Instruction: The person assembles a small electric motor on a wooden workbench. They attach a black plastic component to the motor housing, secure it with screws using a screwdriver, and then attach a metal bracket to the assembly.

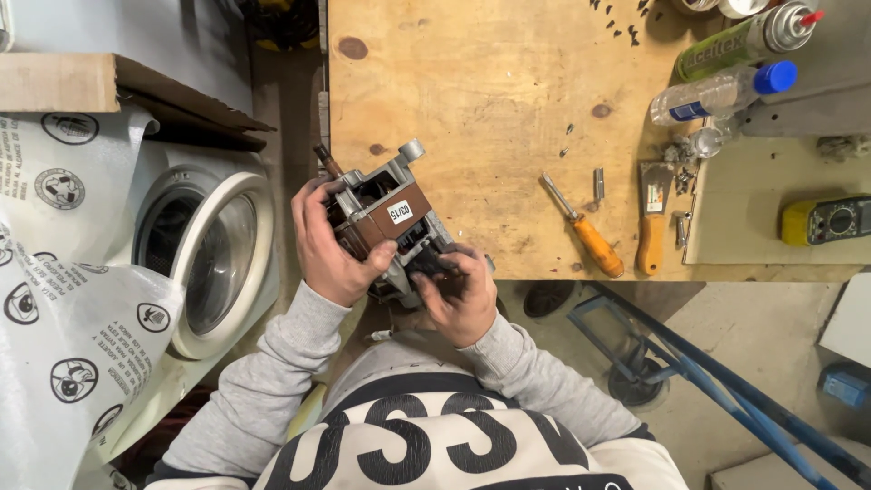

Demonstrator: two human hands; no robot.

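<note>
I judged inspection under way: left hand (331,247) clasped the motor (386,227) at the workbench (490,118) edge, right hand (458,295) gripped its lower end; next move needs a steady turn.

Both forearms, in grey sleeves, reached forward from the chest and bent inward. The left hand (328,243) was cupped, its fingers (307,201) curled over and its thumb pressed across in front. The right hand (461,295) sat lower, just beside it, fingers (442,265) bent and gripping.
</note>
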